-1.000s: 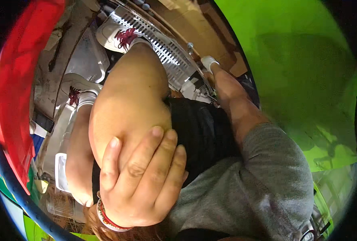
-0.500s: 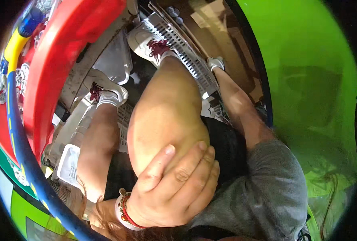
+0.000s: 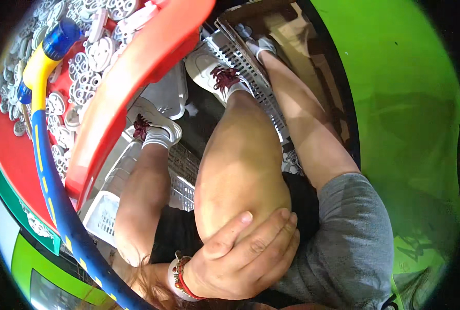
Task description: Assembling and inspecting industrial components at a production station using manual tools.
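Observation:
My left hand (image 3: 248,258) rests palm down on my bent right knee (image 3: 243,191). Its fingers are spread and curved over the skin, and no loose object shows in it. Beaded and red bracelets (image 3: 179,279) circle that wrist. My right arm (image 3: 305,124), in a grey sleeve, stretches down past the knee. Far down at the open cardboard box (image 3: 287,31), my right hand (image 3: 263,47) appears small, with something pale on it. Its fingers are too unclear to read. Beside it are small round grey pieces (image 3: 244,31).
At the left, a red tray (image 3: 137,72) holds many grey and white ring-shaped plastic pieces (image 3: 87,82). A blue and yellow hose (image 3: 46,170) crosses before it. White perforated baskets (image 3: 101,214) and a slotted crate (image 3: 255,88) stand around my shoes. A bright green surface (image 3: 405,129) lies right.
The view has shifted, bringing more of the red tray into sight. My right hand has moved farther away, toward the round grey pieces. My left hand still rests on the knee.

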Motion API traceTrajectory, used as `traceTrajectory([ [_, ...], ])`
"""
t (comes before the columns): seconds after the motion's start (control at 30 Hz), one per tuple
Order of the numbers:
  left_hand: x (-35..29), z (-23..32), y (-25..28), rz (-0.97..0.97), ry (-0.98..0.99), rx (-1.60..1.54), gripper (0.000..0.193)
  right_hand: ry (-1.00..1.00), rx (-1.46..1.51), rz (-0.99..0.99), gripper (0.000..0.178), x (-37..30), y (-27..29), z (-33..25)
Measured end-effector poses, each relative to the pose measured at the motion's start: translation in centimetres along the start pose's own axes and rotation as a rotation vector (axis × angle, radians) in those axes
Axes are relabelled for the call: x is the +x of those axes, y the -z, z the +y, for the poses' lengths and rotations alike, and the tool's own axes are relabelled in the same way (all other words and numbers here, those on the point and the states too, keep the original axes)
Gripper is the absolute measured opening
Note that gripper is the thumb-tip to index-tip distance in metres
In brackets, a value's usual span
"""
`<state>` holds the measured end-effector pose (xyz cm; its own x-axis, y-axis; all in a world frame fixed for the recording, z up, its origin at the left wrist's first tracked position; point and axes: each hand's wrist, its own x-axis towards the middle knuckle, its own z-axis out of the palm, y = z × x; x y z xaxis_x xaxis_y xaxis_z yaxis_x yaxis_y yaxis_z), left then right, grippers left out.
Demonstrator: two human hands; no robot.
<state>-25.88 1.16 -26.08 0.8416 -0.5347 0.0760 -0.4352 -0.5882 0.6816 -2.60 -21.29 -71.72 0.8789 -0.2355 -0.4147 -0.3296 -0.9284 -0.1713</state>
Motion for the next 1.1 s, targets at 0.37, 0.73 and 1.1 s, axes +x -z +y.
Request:
traceTrajectory([
  [0.37, 0.3, -0.2, 0.1, 0.029, -0.068, -0.019, 0.025, 0.244, 0.293, -0.005, 0.048, 2.5, -0.1, 3.8],
  [0.73, 0.1, -0.1, 0.1, 0.012, -0.076, -0.017, 0.026, 0.244, 1.054, 0.001, 0.033, 0.1, -0.1, 3.7],
  [1.1, 0.5, -0.4, 0.1, -0.019, -0.066, -0.022, 0.028, -0.036, 0.167, 0.002, 0.037, 2.0, 2.8, -6.1],
])
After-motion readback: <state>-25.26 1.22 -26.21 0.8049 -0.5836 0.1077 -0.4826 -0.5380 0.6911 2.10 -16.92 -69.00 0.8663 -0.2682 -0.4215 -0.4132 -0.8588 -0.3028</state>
